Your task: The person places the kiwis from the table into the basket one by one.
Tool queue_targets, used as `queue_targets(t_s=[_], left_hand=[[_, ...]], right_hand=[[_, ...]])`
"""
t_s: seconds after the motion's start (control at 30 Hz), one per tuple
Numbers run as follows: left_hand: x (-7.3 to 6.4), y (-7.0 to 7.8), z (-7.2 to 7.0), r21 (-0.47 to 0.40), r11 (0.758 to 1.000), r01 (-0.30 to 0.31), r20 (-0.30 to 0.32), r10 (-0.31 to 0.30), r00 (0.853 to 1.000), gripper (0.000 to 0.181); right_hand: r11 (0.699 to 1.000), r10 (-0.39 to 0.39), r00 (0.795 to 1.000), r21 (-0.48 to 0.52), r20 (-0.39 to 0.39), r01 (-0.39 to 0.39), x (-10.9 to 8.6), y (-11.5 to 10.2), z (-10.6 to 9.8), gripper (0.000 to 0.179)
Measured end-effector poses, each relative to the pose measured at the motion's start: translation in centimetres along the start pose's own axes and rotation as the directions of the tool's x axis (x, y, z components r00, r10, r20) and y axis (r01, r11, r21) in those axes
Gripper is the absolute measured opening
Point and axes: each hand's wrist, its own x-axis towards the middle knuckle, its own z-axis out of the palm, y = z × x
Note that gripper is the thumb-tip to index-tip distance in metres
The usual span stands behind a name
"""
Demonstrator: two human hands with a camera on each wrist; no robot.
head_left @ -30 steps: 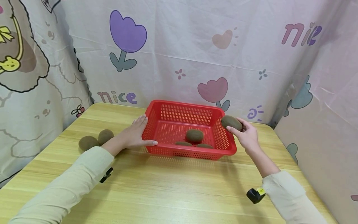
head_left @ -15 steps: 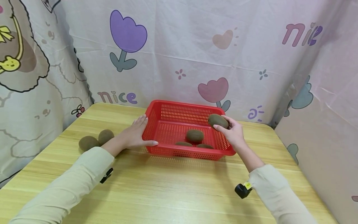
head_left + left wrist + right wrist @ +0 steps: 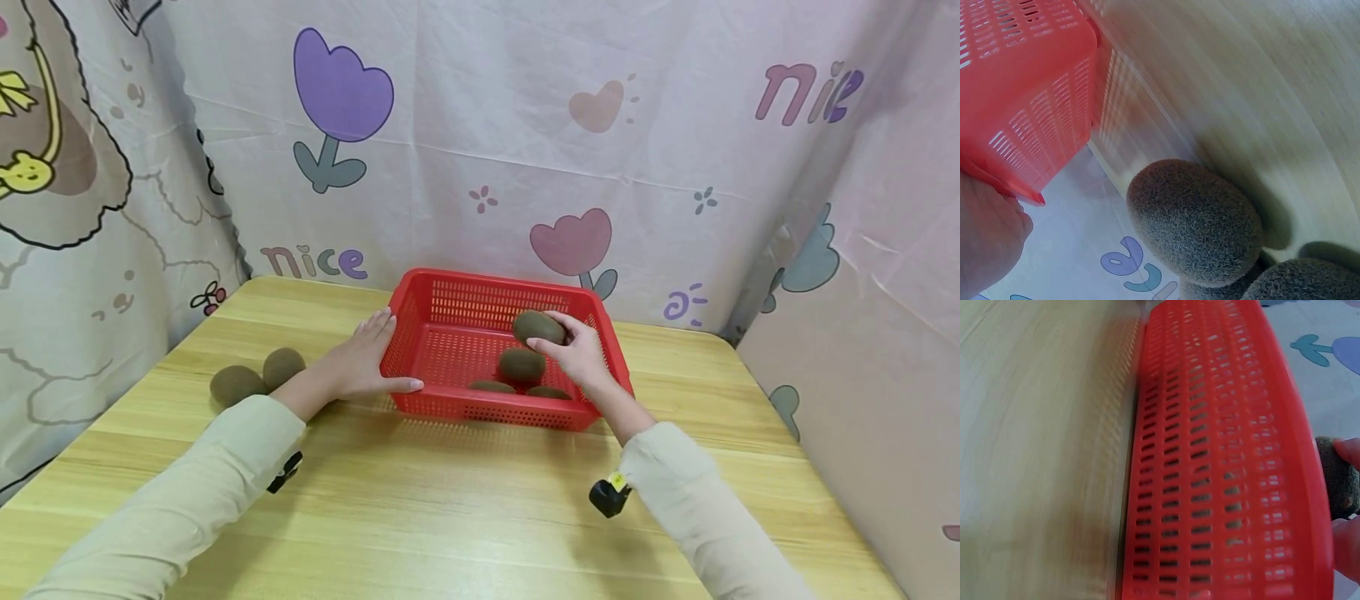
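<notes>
A red plastic basket (image 3: 487, 402) with slotted walls stands on the table. My right hand (image 3: 581, 354) pinches a brown, fuzzy kiwi (image 3: 537, 327) between thumb and fingers, over the basket's inside. Below it a second kiwi (image 3: 522, 365) lies in the basket, and two more show partly behind the near wall. My left hand (image 3: 363, 354) rests on the basket's left side, fingers straight along the rim and thumb over the front corner. In the right wrist view the held kiwi (image 3: 1337, 478) shows past the basket's rim.
Left of the basket, kiwis (image 3: 237, 385) lie on the wooden table (image 3: 450, 517) beside my left forearm; the left wrist view shows several, one close up (image 3: 1194, 222). A printed curtain (image 3: 465, 125) hangs behind the table and along both sides.
My right hand has carried the kiwi leftward, from the basket's right rim to above the kiwi lying inside. The left hand and the basket have stayed in place.
</notes>
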Motion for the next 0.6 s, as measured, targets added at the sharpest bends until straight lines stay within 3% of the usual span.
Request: queue_targets(t_s=[0.3, 0.47, 0.6], left_hand=[[-0.1, 0.1, 0.1, 0.002, 1.0, 0.002, -0.003, -0.002, 1.0, 0.115], [-0.1, 0.1, 0.0, 0.0, 1.0, 0.002, -0.004, -0.002, 1.0, 0.115], [-0.1, 0.1, 0.0, -0.004, 1.0, 0.003, -0.002, -0.004, 1.0, 0.116]], right_hand=[[0.99, -0.042, 0.994, -0.128, 0.101, 0.055, 1.5, -0.2, 2.9, 0.05], [0.975, -0.031, 0.978, -0.211, 0.206, 0.076, 2.2, -0.3, 4.3, 0.049], [0.946, -0.003, 0.962, -0.312, 0.272, 0.091, 2.8, -0.2, 5.3, 0.049]])
